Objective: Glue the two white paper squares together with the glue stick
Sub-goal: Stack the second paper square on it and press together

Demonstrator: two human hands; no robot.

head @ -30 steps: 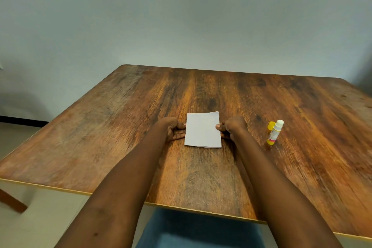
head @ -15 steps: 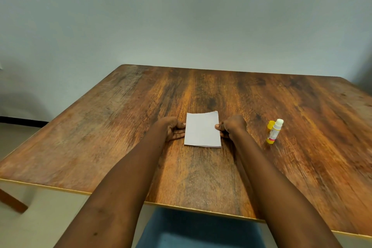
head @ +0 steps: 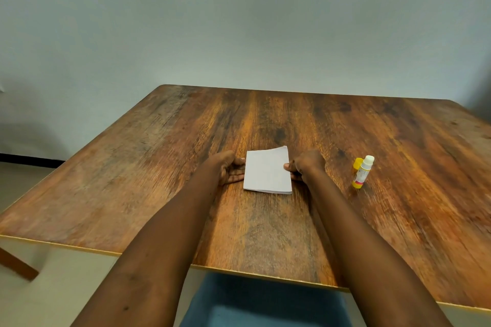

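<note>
The white paper squares (head: 267, 171) are lying stacked one on the other, edges roughly matched, on the wooden table (head: 132, 167), near its middle and just ahead of the person. The far right corner of the stack is curling up slightly off the wood. The right hand (head: 305, 166) is pinching the stack's right edge, thumb lying on top of the paper, fingers curled beside it. The left hand (head: 228, 168) is meeting the left edge with thumb and loosely bent fingertips; I cannot tell whether it is gripping or only touching. Both forearms are reaching in over the near table edge. The glue stick (head: 363, 171) is sitting to the right, apart from the right hand, with a yellow cap (head: 358, 162) touching it. A plain pale wall (head: 239, 21) is standing behind the table.
</note>
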